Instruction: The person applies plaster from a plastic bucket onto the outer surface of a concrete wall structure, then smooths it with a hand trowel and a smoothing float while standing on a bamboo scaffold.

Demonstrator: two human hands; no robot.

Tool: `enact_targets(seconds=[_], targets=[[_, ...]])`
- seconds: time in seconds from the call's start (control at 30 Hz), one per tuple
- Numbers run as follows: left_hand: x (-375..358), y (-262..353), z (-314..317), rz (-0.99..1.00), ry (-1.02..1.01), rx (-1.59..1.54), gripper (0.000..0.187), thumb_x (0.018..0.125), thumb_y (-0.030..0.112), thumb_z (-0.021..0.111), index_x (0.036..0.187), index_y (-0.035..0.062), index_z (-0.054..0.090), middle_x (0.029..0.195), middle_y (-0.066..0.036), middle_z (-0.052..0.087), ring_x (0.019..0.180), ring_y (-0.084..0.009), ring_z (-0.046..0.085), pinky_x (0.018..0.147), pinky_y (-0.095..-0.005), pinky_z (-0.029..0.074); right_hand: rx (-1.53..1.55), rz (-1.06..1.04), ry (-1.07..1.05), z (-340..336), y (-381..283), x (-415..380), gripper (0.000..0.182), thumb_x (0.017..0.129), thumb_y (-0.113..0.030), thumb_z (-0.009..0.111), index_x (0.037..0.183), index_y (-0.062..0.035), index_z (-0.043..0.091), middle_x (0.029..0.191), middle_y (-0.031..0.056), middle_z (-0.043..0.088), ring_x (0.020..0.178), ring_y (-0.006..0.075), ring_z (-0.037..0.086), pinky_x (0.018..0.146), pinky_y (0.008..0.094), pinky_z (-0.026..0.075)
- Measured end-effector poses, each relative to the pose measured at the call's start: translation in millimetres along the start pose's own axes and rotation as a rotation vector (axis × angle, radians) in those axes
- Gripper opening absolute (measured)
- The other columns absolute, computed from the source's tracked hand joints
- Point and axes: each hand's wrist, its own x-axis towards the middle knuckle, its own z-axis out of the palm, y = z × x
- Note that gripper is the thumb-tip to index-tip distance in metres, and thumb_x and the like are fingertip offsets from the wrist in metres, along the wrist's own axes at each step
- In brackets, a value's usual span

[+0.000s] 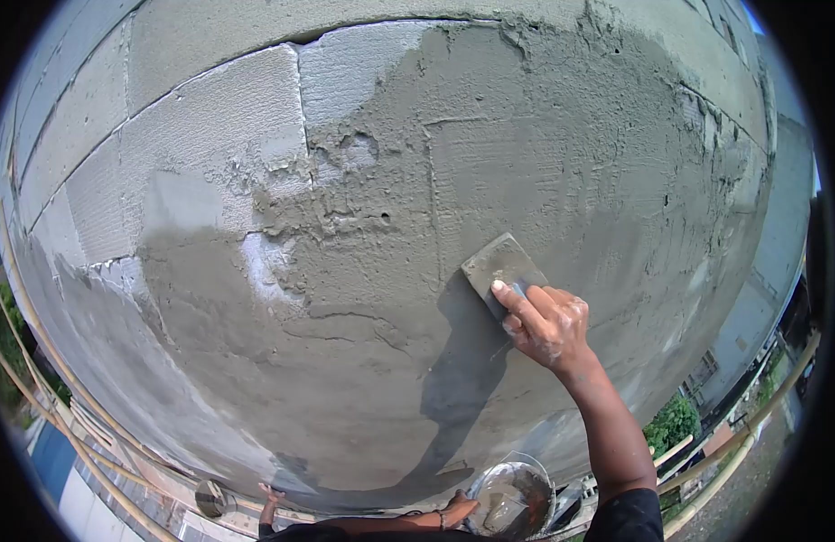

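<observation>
My right hand (548, 327) grips a flat rectangular trowel (505, 264), its face against the wet grey plaster (499, 172) on the block wall. The index finger lies along the trowel's back; the handle is mostly hidden by the hand. At the bottom, my left hand (460, 510) holds the left rim of a round bucket (536, 472). Wet grey mortar (506, 506) and a tool partly sunk in it are inside the bucket.
Bare pale blocks (200, 108) show at the upper left, beside rough plaster edges and holes. Another person's hand (271, 493) is at the lower left. Bamboo poles (106, 470) run along the left, with more poles (720, 483) at the lower right.
</observation>
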Motion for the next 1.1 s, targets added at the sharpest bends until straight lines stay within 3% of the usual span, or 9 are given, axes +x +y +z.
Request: enact_targets(seconds=[0.1,0.2,0.3,0.37,0.53,0.6,0.73,0.9,1.1], targets=[[-19,-3,11,-0.03,-0.001,-0.013,0.066,0.066,0.018,0.066,0.118,-0.0121,0.042,0.107,-0.027,0.059,0.103,-0.0361,0.06,0.086,-0.0427,0.049,0.065,0.322,0.378,-8,53,34,0.035,0.081,0.0,0.06,0.111,-0.0158,0.07,0.072,0.007,0.066,0.054,0.0177,0.062,0.051,0.0315,0.049],[-41,-16,19,-0.074,-0.003,0.004,0.066,0.065,0.018,0.066,0.118,-0.012,0.042,0.107,-0.026,0.058,0.102,-0.0361,0.06,0.086,-0.043,0.049,0.06,0.507,0.402,-26,68,105,0.032,0.087,-0.005,0.058,0.116,-0.0141,0.066,0.072,0.0093,0.067,0.056,0.0188,0.063,0.056,0.0325,0.049],[-26,-47,32,-0.078,0.015,-0.031,0.064,0.065,0.015,0.066,0.118,-0.0111,0.042,0.104,-0.024,0.058,0.099,-0.0355,0.06,0.085,-0.0442,0.05,0.163,0.394,0.276,-20,38,132,0.031,0.085,-0.006,0.06,0.114,-0.0145,0.067,0.076,0.0065,0.069,0.053,0.0177,0.062,0.054,0.0321,0.049],[-7,-62,41,-0.071,-0.045,-0.225,0.059,0.066,0.008,0.064,0.117,-0.0087,0.038,0.109,-0.023,0.051,0.095,-0.0315,0.059,0.063,-0.0441,0.053,0.135,0.149,0.247,8,-3,114,0.038,0.076,-0.003,0.065,0.111,-0.0173,0.067,0.066,-0.0002,0.062,0.051,0.0166,0.06,0.046,0.0295,0.047],[-15,-42,37,-0.098,0.014,0.013,0.05,0.069,0.012,0.063,0.112,-0.0049,0.044,0.103,-0.019,0.054,0.096,-0.0302,0.058,0.08,-0.0403,0.049,0.134,-0.071,-0.024,19,-46,-7,0.04,0.07,-0.004,0.067,0.107,-0.0185,0.071,0.056,-0.0013,0.043,0.044,0.013,0.048,0.042,0.0293,0.043],[-4,-45,35,-0.093,0.015,0.028,0.055,0.072,0.016,0.065,0.118,-0.0044,0.042,0.104,-0.02,0.056,0.098,-0.03,0.059,0.083,-0.0419,0.049,-0.011,0.011,0.039,10,0,-21,0.042,0.073,-0.009,0.069,0.113,-0.022,0.07,0.056,-0.0031,0.035,0.043,0.0097,0.043,0.041,0.0259,0.042],[-30,-29,35,-0.038,-0.008,-0.079,0.065,0.07,0.016,0.066,0.123,-0.0101,0.039,0.116,-0.03,0.056,0.105,-0.0343,0.061,0.082,-0.0416,0.051,0.066,0.54,0.334,-30,61,80,0.03,0.084,-0.003,0.061,0.111,-0.0131,0.067,0.072,0.0084,0.068,0.054,0.0165,0.063,0.052,0.0305,0.05],[-27,-31,47,-0.073,0.019,-0.107,0.065,0.068,0.011,0.065,0.122,-0.0128,0.038,0.116,-0.031,0.056,0.106,-0.0361,0.061,0.082,-0.0422,0.052,0.104,0.22,0.322,-4,25,126,0.032,0.081,-0.007,0.063,0.111,-0.0163,0.066,0.067,0.0034,0.065,0.051,0.0181,0.061,0.048,0.0309,0.048],[2,-62,61,0.002,-0.016,-0.172,0.068,0.072,0.017,0.066,0.13,-0.0057,0.037,0.112,-0.023,0.053,0.099,-0.0297,0.057,0.077,-0.0421,0.05,0.193,-0.086,-0.081,27,-56,-8,0.054,0.069,-0.009,0.071,0.121,-0.0218,0.065,0.06,-0.002,0.044,0.047,0.0117,0.05,0.042,0.0275,0.045]])
